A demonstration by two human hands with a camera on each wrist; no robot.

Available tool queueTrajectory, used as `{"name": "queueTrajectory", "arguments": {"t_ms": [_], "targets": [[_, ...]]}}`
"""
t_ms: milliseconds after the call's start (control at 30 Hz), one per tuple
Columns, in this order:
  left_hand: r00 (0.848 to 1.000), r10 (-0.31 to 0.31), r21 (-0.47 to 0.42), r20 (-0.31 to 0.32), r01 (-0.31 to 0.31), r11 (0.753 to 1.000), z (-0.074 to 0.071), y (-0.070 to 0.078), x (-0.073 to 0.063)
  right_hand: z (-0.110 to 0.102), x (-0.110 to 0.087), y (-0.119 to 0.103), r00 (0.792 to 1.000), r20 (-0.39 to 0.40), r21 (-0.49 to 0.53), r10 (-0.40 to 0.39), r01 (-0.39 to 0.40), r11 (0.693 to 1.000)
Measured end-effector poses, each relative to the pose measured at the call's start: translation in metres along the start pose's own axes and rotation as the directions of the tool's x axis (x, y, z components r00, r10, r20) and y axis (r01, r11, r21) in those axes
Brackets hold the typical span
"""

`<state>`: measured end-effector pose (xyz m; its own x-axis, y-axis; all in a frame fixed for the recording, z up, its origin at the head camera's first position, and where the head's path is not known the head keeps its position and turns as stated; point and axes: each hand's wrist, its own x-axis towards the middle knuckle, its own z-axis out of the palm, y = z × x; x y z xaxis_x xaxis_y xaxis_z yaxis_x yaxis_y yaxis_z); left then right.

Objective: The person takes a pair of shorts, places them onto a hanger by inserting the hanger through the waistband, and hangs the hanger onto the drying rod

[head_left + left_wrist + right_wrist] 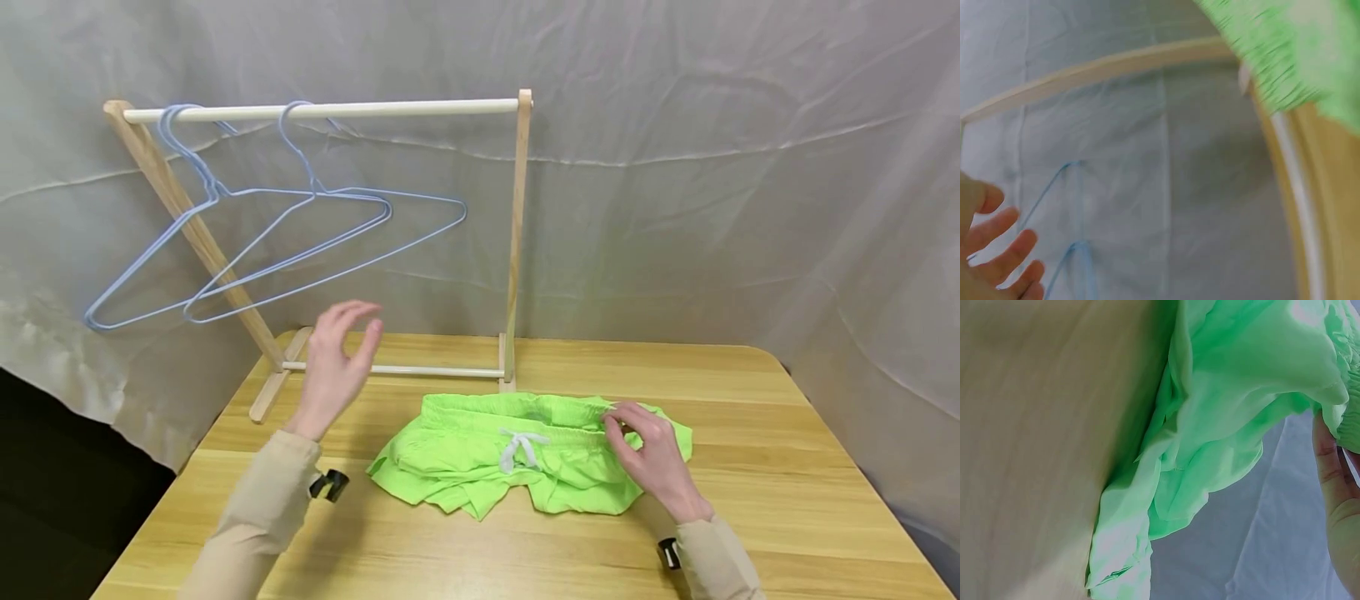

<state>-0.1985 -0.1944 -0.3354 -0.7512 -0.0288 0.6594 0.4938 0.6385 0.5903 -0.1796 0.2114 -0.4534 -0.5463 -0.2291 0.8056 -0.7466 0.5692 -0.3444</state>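
Bright green shorts (pixel 465 454) with a white drawstring bow (pixel 521 447) lie on the wooden table, waistband toward the back. At the right end of that waistband, my right hand (pixel 651 450) pinches the fabric between thumb and fingers; in the right wrist view the fingers (pixel 1330 465) meet the gathered edge. My left hand (pixel 337 358) is raised in the air left of the shorts, holding nothing, its fingers apart from the thumb. Blue hangers (pixel 322 279) hang from the rack above and behind it. The left wrist view also shows that hand (pixel 1000 256), empty, near the hangers (pixel 1072 247).
A wooden rack with a white top rail (pixel 420 108) and a white lower bar (pixel 438 372) stands at the table's back left. Grey cloth (pixel 675 208) hangs behind and beside the table (pixel 780 475). Each sleeve has a black clip near the wrist.
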Motion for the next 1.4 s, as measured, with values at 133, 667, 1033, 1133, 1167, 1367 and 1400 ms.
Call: {"name": "queueTrajectory", "arguments": {"t_ms": [133, 667, 1033, 1133, 1167, 1367, 1400], "targets": [[0.986, 0.053, 0.032, -0.158, -0.049, 0.998, -0.017, 0.007, 0.024, 0.000, 0.000, -0.001, 1.000, -0.001, -0.002, 0.000, 0.000, 1.000], [0.979, 0.070, 0.254, -0.193, -0.019, 0.967, -0.061, 0.011, 0.074, 0.001, 0.001, -0.003, 1.000, 0.000, -0.002, -0.007, 0.007, 1.000], [0.984, -0.158, 0.322, -0.081, 0.176, 0.930, -0.073, 0.014, 0.105, 0.001, -0.001, -0.002, 1.000, 0.000, -0.001, -0.011, 0.011, 1.000], [0.975, -0.211, 0.342, -0.063, 0.220, 0.914, -0.075, 0.011, 0.110, 0.001, -0.002, -0.002, 1.000, 0.003, 0.004, -0.015, 0.015, 1.000], [0.972, -0.228, 0.346, -0.060, 0.235, 0.909, -0.075, 0.009, 0.111, 0.001, -0.002, -0.002, 1.000, 0.004, 0.004, -0.014, 0.014, 1.000], [0.962, -0.270, 0.348, -0.052, 0.270, 0.897, -0.077, 0.005, 0.117, -0.001, -0.003, -0.001, 1.000, 0.025, -0.001, 0.018, -0.018, 1.000], [0.961, -0.271, 0.352, -0.048, 0.270, 0.896, -0.077, 0.005, 0.119, -0.001, -0.003, -0.001, 0.999, 0.031, -0.003, 0.025, -0.025, 1.000]]}}
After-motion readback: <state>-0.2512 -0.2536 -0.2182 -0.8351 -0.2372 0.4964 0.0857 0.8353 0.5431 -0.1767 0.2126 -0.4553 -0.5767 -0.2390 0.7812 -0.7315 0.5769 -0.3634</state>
